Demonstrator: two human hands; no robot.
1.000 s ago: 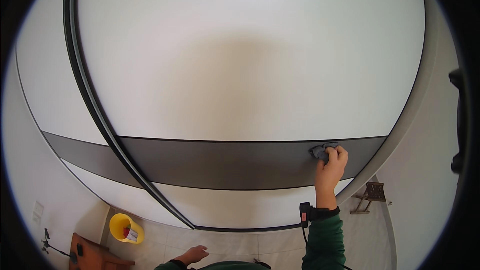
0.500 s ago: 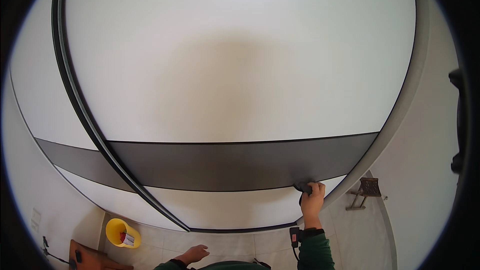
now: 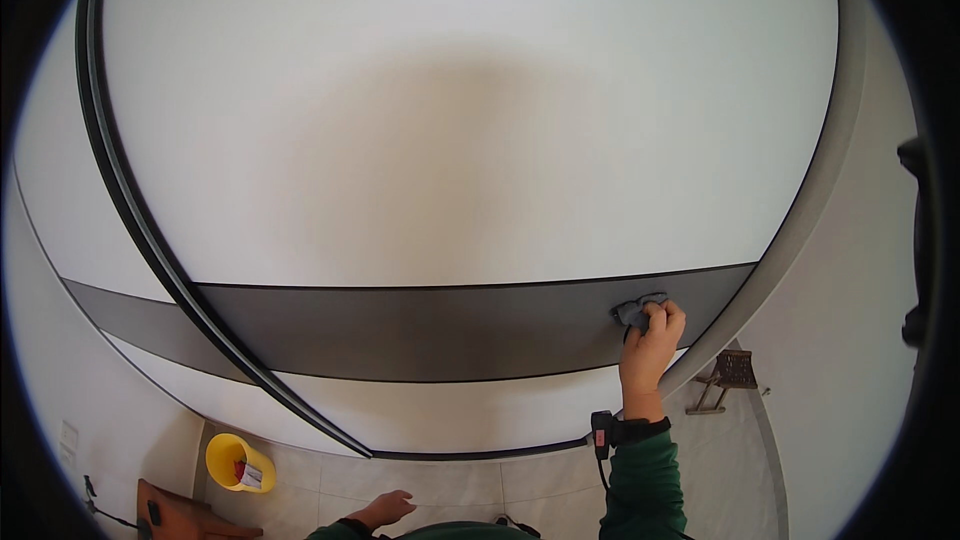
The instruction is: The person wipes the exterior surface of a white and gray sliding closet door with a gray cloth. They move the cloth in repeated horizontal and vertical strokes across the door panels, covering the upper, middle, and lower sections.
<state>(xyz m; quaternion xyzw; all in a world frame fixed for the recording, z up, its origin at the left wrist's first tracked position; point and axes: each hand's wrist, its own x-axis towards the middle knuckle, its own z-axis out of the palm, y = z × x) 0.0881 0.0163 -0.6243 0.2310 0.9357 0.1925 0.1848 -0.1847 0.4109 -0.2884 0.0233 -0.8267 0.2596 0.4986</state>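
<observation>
My right hand (image 3: 652,342) is closed on a dark grey cloth (image 3: 638,311). It presses the cloth to the grey band (image 3: 430,333) that runs across a large white sliding door (image 3: 470,140), near the band's right end. A green sleeve and a black wrist strap with a small device and cable cover that forearm. Low in the view, my left hand (image 3: 388,509) hangs over the floor, touching nothing. Its fingers point to the right, loosely stretched, and hold nothing that shows.
A yellow bin (image 3: 240,463) with something red and white inside stands at the lower left. Beside it is a brown wooden piece of furniture (image 3: 180,515). A small folding stool (image 3: 726,378) is by the right wall. A black-edged door frame (image 3: 165,265) runs down the left.
My right hand has moved up with the cloth, from the lower edge of the grey band onto the band itself, and slightly right. My left hand has hardly moved.
</observation>
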